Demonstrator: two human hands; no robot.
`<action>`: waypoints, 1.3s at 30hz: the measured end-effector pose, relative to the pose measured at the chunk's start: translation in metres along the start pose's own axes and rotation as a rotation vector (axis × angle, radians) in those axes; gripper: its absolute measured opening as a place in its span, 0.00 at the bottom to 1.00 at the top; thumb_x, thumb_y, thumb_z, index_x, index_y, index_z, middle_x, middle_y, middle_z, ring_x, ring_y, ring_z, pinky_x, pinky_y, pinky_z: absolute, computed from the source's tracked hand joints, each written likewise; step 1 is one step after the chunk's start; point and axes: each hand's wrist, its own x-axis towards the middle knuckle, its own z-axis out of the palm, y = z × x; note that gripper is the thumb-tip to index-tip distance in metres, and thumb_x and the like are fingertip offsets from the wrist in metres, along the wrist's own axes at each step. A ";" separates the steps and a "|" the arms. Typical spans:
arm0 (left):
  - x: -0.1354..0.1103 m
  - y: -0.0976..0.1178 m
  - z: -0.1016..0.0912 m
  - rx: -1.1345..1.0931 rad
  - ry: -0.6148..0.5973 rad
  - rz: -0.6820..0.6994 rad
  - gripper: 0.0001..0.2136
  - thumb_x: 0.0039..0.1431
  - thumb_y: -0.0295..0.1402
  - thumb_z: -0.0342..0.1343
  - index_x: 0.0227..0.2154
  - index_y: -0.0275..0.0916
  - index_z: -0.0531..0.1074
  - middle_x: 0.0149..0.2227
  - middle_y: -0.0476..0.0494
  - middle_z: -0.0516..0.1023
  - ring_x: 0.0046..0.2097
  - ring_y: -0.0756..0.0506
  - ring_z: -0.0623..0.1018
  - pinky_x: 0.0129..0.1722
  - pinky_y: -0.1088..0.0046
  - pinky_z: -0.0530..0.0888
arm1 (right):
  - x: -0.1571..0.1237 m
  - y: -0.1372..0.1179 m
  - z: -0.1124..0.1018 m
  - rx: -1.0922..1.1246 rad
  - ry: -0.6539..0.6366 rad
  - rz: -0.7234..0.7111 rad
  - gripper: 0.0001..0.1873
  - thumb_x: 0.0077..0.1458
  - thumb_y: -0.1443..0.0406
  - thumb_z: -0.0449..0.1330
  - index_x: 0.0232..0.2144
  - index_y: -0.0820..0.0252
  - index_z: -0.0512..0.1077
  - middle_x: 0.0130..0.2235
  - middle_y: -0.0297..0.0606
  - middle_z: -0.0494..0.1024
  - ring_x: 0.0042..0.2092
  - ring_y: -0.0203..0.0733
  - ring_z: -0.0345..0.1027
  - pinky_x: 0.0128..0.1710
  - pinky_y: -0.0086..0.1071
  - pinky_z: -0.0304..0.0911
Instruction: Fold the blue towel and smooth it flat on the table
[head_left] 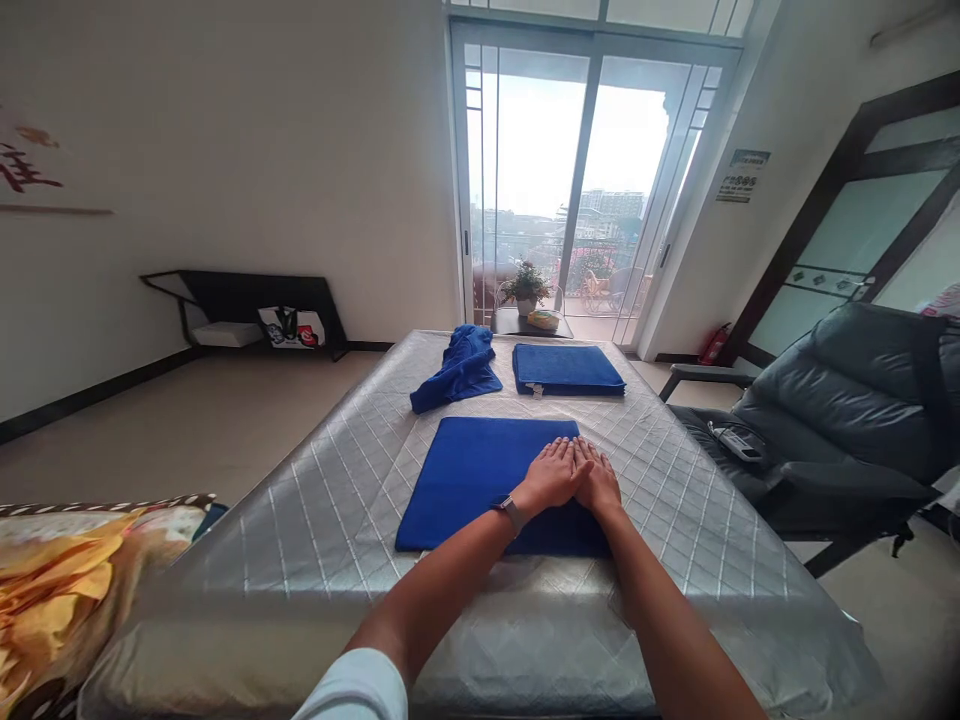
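A blue towel [472,480] lies flat and folded into a rectangle on the silver quilted cover [337,510] before me. My left hand [553,472] rests flat on its right part, fingers stretched forward, a dark watch band on the wrist. Beside it and touching it, my right hand [598,480] lies flat along the towel's right edge. Neither hand grips anything. Farther back sits a neat stack of folded blue towels [570,368] with a white tag at its front edge. Left of that stack is a crumpled blue towel [461,370].
A grey recliner [832,400] with a power strip [735,440] on its seat stands at the right. A potted plant [527,288] is on a small table beyond the far edge. Yellow cloth [60,580] lies at lower left. A black rack [262,305] stands by the wall.
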 end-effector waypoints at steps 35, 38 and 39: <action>-0.074 -0.177 -0.050 0.187 0.027 -0.558 0.42 0.69 0.56 0.26 0.69 0.21 0.48 0.72 0.27 0.47 0.73 0.37 0.48 0.70 0.61 0.47 | 0.043 -0.018 -0.023 -0.030 -0.071 0.024 0.34 0.69 0.56 0.33 0.72 0.65 0.44 0.74 0.37 0.42 0.73 0.45 0.34 0.71 0.46 0.35; -0.075 -0.178 -0.049 0.196 0.028 -0.549 0.42 0.69 0.56 0.27 0.69 0.21 0.48 0.72 0.27 0.48 0.73 0.37 0.49 0.70 0.61 0.48 | 0.059 -0.018 -0.016 -0.001 -0.094 0.001 0.34 0.70 0.55 0.33 0.72 0.65 0.43 0.74 0.38 0.42 0.73 0.43 0.33 0.71 0.44 0.34; -0.075 -0.179 -0.049 0.198 0.028 -0.547 0.42 0.69 0.56 0.27 0.69 0.21 0.49 0.72 0.26 0.48 0.73 0.37 0.50 0.70 0.60 0.49 | 0.063 -0.017 -0.012 0.006 -0.095 0.009 0.34 0.70 0.55 0.33 0.72 0.65 0.43 0.74 0.38 0.42 0.74 0.43 0.33 0.71 0.43 0.34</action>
